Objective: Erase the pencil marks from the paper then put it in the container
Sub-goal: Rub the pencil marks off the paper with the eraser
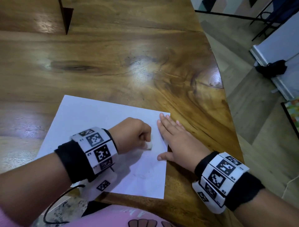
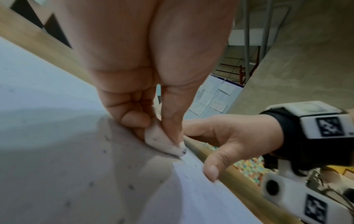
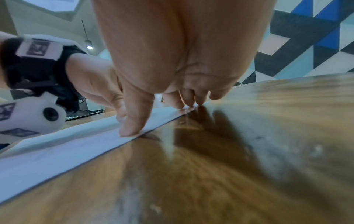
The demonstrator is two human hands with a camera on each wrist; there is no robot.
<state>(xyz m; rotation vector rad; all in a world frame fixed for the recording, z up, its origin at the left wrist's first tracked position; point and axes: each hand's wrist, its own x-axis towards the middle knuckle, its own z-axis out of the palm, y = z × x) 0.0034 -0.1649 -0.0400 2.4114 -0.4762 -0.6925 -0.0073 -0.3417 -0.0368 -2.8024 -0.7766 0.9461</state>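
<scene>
A white sheet of paper [image 1: 97, 123] lies on the wooden table [image 1: 113, 56] near its front edge, with faint pencil marks near its lower right part. My left hand [image 1: 134, 134] pinches a small white eraser [image 1: 35, 0] down onto the paper's right part. The eraser [image 2: 162, 142] shows grey smudges, and dark crumbs dot the paper [image 2: 57, 151] around it. My right hand [image 1: 174, 139] lies flat with straight fingers on the paper's right edge, thumb on the sheet [image 3: 57, 151]. No container is in view.
The table's curved right edge [image 1: 226, 97] drops to a tiled floor. A black object [image 1: 271, 68] lies on the floor by a white board. A dark triangular shape [image 1: 66, 14] stands at the table's far left.
</scene>
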